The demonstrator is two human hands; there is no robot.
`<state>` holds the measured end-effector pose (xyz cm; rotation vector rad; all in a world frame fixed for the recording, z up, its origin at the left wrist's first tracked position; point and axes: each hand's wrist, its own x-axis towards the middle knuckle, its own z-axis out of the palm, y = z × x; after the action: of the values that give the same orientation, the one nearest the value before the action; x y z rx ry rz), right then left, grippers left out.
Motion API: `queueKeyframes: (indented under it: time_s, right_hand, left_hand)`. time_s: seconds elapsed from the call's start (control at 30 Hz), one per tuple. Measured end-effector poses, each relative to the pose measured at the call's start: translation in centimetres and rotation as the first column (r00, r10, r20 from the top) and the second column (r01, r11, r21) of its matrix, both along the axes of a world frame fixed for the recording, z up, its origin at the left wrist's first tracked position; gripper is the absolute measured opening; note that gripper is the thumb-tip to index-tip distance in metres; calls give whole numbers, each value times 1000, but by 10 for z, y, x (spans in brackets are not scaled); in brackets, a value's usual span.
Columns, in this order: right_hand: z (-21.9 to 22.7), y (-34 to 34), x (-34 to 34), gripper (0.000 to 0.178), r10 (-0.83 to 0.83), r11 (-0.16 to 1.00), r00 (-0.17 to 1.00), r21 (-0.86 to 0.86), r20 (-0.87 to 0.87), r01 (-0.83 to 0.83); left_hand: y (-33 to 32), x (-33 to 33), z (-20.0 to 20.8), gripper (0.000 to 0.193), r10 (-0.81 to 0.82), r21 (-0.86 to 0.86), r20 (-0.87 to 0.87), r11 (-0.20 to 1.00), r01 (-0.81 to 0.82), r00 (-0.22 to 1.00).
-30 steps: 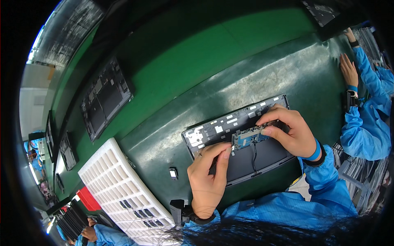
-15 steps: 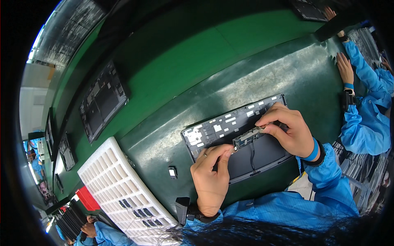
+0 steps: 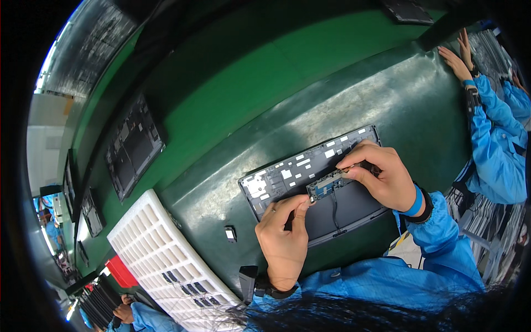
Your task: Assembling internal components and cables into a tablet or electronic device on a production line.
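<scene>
Between my two hands is a small circuit board [image 3: 326,187] with metal-shielded parts, tilted over a dark laptop casing [image 3: 354,213]. My left hand [image 3: 283,235] pinches its left end between thumb and fingertips. At its right end, my right hand [image 3: 381,169] grips the board with thumb and index finger. A black cable [image 3: 335,213] runs down from near the board across the casing. White label patches [image 3: 286,174] dot the casing's far strip. Whether the board touches the casing I cannot tell.
Left of the casing lies a small black part with a white face [image 3: 230,234]. A white foam tray [image 3: 160,249] holds several small black pieces, beside a red bin [image 3: 120,272]. Another open casing [image 3: 135,145] rests on the green belt. A co-worker's hands [image 3: 456,63] are at far right.
The board has tipped slightly, showing more of its bluish face, and both hands stay on it. The co-worker's hands at right have shifted. A casing at the top has slid left.
</scene>
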<state>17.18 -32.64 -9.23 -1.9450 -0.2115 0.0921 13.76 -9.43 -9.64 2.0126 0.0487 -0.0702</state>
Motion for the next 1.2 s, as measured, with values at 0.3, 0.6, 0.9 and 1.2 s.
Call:
queueKeyframes:
  time_s: [0.3,0.6,0.9,1.2]
  right_hand:
    - [13,-15,-7,17,138,977,981,-181,139,-111]
    - [1,-10,-46,64,-324,900,940,-271,108,341]
    - [-6,-25,-13,46,63,836,929,-528,364,150]
    - [4,-16,-1,45,26,868,974,-489,227,91]
  left_hand:
    - [-1,5,14,19,-177,-5,9,984,177,984]
    - [-22,-9,-1,34,-185,206,347,971,118,919]
    - [-8,23,-2,27,-15,311,154,950,-34,988]
    - [-1,29,-11,42,-46,307,169,952,-8,985]
